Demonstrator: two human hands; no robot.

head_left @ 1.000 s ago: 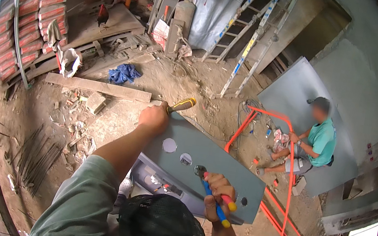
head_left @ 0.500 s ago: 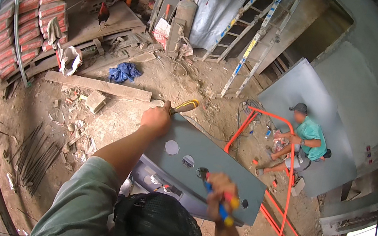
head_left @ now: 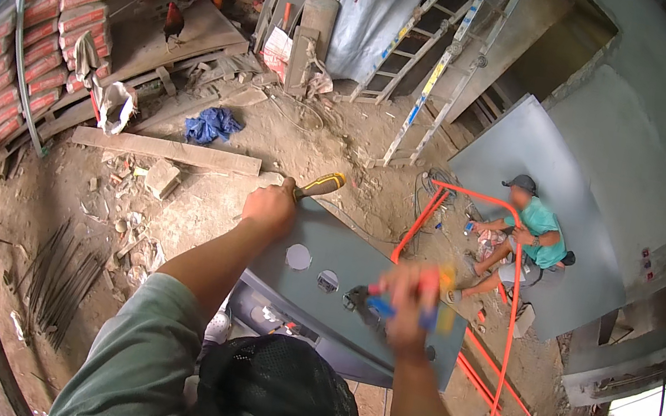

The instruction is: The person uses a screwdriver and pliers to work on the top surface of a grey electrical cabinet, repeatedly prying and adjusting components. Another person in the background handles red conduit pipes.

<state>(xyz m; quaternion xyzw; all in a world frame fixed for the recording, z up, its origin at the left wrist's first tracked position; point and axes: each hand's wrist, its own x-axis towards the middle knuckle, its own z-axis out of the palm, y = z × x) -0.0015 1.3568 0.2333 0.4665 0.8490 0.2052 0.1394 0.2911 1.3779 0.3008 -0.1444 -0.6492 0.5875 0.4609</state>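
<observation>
A grey metal box (head_left: pixel 294 228) with a row of round holes along its face lies tilted in front of me. My left hand (head_left: pixel 270 206) is closed at its upper left corner, around a screwdriver (head_left: pixel 323 184) whose yellow-and-black handle sticks out past the fingers. My right hand (head_left: pixel 409 305), smeared by motion, is closed around pliers (head_left: pixel 379 290) with red, blue and yellow handles. The dark jaws of the pliers are at a hole near the middle of the row. Some small parts show in the open side of the box below.
A co-worker (head_left: pixel 545 230) sits at right by an orange tube frame (head_left: pixel 510 326). Ladders (head_left: pixel 434 75) lean at the back. Stacked sacks (head_left: pixel 43 45), a plank (head_left: pixel 166 149), thin rods (head_left: pixel 61 281) and a blue cloth (head_left: pixel 213 125) lie at left. A rooster (head_left: pixel 174 22) stands behind.
My right hand has swung the plier handles upward, away from me, with the jaws staying at the same hole. The left hand keeps its place on the box. The co-worker's arm has shifted.
</observation>
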